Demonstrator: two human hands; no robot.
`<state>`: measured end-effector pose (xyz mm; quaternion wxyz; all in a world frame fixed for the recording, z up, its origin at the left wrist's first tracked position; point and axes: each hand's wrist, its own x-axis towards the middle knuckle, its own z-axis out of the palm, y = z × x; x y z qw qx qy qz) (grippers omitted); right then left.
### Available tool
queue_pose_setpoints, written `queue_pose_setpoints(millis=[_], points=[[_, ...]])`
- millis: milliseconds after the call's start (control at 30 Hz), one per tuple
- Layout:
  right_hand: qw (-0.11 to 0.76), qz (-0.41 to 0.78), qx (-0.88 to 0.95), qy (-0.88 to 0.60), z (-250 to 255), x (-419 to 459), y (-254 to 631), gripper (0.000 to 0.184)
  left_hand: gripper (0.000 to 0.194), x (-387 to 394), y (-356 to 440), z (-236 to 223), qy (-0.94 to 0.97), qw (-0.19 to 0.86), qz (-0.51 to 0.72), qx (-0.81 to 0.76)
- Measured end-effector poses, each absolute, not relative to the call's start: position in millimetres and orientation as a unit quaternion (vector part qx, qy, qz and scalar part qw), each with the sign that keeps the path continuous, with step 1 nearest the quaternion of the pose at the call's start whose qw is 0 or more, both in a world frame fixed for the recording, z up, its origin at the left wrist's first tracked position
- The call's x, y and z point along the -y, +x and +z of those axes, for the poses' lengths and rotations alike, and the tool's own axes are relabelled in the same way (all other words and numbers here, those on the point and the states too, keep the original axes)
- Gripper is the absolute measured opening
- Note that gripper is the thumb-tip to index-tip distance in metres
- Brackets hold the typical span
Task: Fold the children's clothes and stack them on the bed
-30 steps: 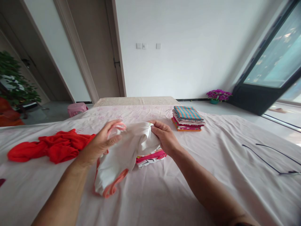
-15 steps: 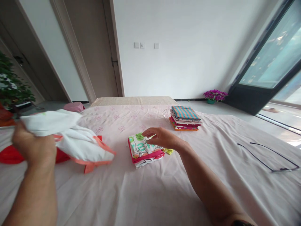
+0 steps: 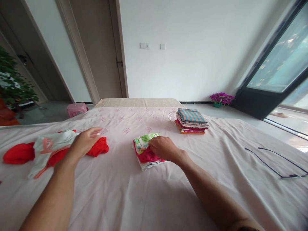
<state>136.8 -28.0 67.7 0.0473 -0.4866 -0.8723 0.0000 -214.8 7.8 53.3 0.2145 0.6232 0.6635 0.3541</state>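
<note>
A small folded pile of patterned cloth (image 3: 141, 141), white with green print and a crimson layer, lies mid-table. My right hand (image 3: 163, 148) is on its right side with curled fingers, pinching the top cloth, which is bunched there; the fingertips are partly hidden. My left hand (image 3: 87, 139), its fingers stretched out and holding nothing, hovers beside a red cloth (image 3: 99, 147). Left of it lies a loose white cloth with coral trim (image 3: 54, 139), crumpled over more red fabric (image 3: 19, 153).
A neat stack of folded cloths (image 3: 192, 120), checked blue and orange on top, stands at the back right. Glasses (image 3: 276, 163) lie at the right. A pink tablecloth (image 3: 120, 192) covers the surface. Beyond are a pink stool (image 3: 77, 109) and purple flowers (image 3: 221, 98).
My left hand has let go of the white cloth, which now lies on the red fabric, and moved right. My right hand has lowered and closed on the folded cloth's top.
</note>
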Motion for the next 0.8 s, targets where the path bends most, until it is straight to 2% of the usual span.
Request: queue_pose_setpoints(millis=[100,200,300,367,467,533,633,700,800], points=[[0.128,0.049,0.836,-0.532,73.7,22.1,143.9,0.033,0.059,-1.7,-178.6,52.8,0.677,0.355,0.342,-0.546],[0.155,0.124,0.826,-0.527,76.5,17.0,152.1,0.03,0.052,5.5,-151.3,49.6,0.697,0.402,0.311,-0.506],[0.142,0.161,0.837,-0.504,75.4,15.6,156.0,0.022,0.046,9.3,-133.2,43.1,0.71,0.402,0.304,-0.491],[0.124,0.157,0.863,-0.464,73.6,17.2,155.7,0.024,0.042,8.9,-126.3,36.8,0.724,0.39,0.3,-0.484],[0.084,0.119,0.909,-0.391,71.4,22.2,152.2,0.029,0.039,5.4,-121.3,26.1,0.738,0.367,0.292,-0.486],[0.062,0.082,0.925,-0.366,70.7,25.8,148.9,0.024,0.038,2.7,-119.6,19.5,0.744,0.361,0.286,-0.485],[0.032,0.039,0.924,-0.379,69.4,28.5,144.1,0.016,0.038,-0.2,-117.9,11.5,0.748,0.355,0.288,-0.481],[0.024,0.025,0.912,-0.41,67.9,27.5,141.9,0.02,0.037,-1.3,-117.1,7.8,0.744,0.352,0.297,-0.485],[0.067,0.037,0.88,-0.47,65.9,22.9,140.8,0.022,0.037,-1.5,-115.7,5.9,0.729,0.352,0.31,-0.498]])
